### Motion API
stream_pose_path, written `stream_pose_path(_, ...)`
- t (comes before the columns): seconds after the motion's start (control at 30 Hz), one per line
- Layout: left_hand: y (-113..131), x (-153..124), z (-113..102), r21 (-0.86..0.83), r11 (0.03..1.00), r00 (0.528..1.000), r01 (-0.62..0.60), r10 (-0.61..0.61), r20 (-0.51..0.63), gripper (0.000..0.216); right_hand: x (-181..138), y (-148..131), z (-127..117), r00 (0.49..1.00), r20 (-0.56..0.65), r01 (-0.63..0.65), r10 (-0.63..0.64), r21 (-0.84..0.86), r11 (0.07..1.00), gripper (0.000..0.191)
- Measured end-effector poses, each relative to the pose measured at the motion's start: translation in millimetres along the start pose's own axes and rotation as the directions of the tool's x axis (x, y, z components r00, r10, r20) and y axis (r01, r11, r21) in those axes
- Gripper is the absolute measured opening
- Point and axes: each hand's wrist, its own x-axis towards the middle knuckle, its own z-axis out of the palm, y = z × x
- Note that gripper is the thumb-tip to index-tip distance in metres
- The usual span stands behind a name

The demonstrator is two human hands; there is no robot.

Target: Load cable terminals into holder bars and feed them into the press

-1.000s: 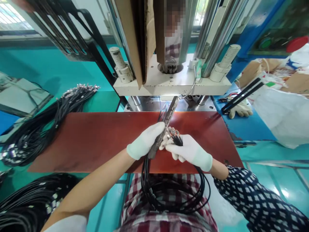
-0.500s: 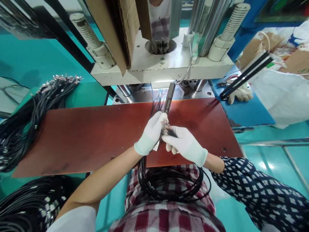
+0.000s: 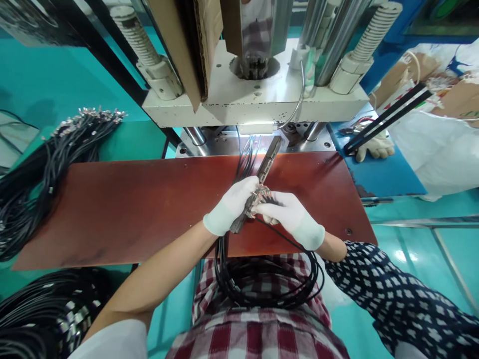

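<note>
My left hand (image 3: pixel 238 201), in a white glove, is closed around a narrow dark metal bar (image 3: pixel 270 159) with slots along it, held slanting above the brown board. Close against it, my gloved right hand (image 3: pixel 294 215) pinches a bundle of black cable ends (image 3: pixel 263 195) with small metal and copper-coloured tips. Fingers partly hide where the tips meet the bar. Thin dark wires (image 3: pixel 245 162) run from beside my left hand toward the press. A coil of black cable (image 3: pixel 262 301) rests on my lap, below the board's edge.
The brown board (image 3: pixel 142 209) spans the front of a white-plated press (image 3: pixel 299 107). Black cable bundles (image 3: pixel 71 144) lie at left, with more coiled cables (image 3: pixel 48 309) below. A work glove (image 3: pixel 376 147) and pliers lie on the blue surface (image 3: pixel 402 174) at right.
The metal bar has turned to slant further right, showing more of its slotted face. A black cable now stretches below my right hand toward the coil. The camera view has shifted slightly.
</note>
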Motion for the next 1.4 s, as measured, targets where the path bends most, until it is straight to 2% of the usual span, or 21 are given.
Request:
stream_pose_path(0.1,2.5,-0.5,0.5,-0.027,0.999,0.999,0.027,-0.027,-0.02,0.041,1.7,-4.2,0.1,1.0,-0.013,-0.025,0.025,-0.037,0.999,0.021)
stream_pose_path(0.17,5.1,-1.0,1.6,0.002,1.0,0.999,0.001,-0.001,-0.045,0.039,2.0,-6.8,1.5,0.999,-0.035,-0.018,0.015,-0.085,0.996,0.02)
stream_pose_path(0.33,5.5,-3.3,7.0,0.125,0.99,0.991,-0.064,0.078,-0.113,0.04,1.5,-8.9,5.3,0.999,-0.046,-0.013,0.002,-0.231,0.973,0.02)
stream_pose_path(0.43,3.2,-4.7,10.3,0.281,0.951,0.965,-0.129,0.185,-0.185,0.042,1.0,-5.5,6.6,0.996,-0.072,0.018,-0.048,-0.373,0.928,0.019)
stream_pose_path(0.53,4.8,-5.3,11.2,0.314,0.94,0.968,-0.136,0.193,-0.16,0.041,-0.3,-2.1,6.9,0.989,-0.125,0.015,-0.081,-0.451,0.892,0.024)
stream_pose_path(0.6,7.7,-5.5,10.5,0.247,0.964,0.983,-0.096,0.132,-0.131,0.04,-1.2,-1.5,5.8,0.974,-0.177,0.051,-0.139,-0.43,0.901,0.026)
stream_pose_path(0.7,10.6,-5.5,8.0,0.145,0.988,0.992,-0.055,0.07,-0.103,0.039,-1.3,-3.3,1.1,0.958,-0.208,0.133,-0.199,-0.295,0.946,0.025)
stream_pose_path(0.8,9.9,-4.9,5.0,0.034,0.999,0.998,-0.016,0.018,-0.068,0.042,1.0,-7.0,-5.6,0.993,-0.1,0.058,-0.069,-0.109,0.992,0.027)
stream_pose_path(0.9,8.4,-4.0,3.2,-0.044,0.998,0.998,0.048,-0.05,-0.043,0.043,4.5,-10.3,-10.1,0.999,-0.037,-0.026,0.024,-0.06,0.998,0.025)
stream_pose_path(1.0,7.8,-4.1,2.8,-0.05,0.997,0.998,0.061,-0.063,-0.031,0.042,6.9,-11.3,-10.3,0.999,-0.043,-0.018,0.014,-0.108,0.994,0.022)
stream_pose_path(1.13,7.7,-5.3,2.6,0.0,1.0,0.998,0.018,-0.018,-0.056,0.043,7.2,-10.5,-7.2,0.999,-0.007,0.039,-0.041,-0.134,0.99,0.018)
stream_pose_path(1.4,10.0,-6.9,4.5,0.024,1.0,1.0,-0.004,0.005,-0.031,0.042,6.0,-13.1,-3.0,0.998,0.012,0.055,-0.054,-0.012,0.998,0.019)
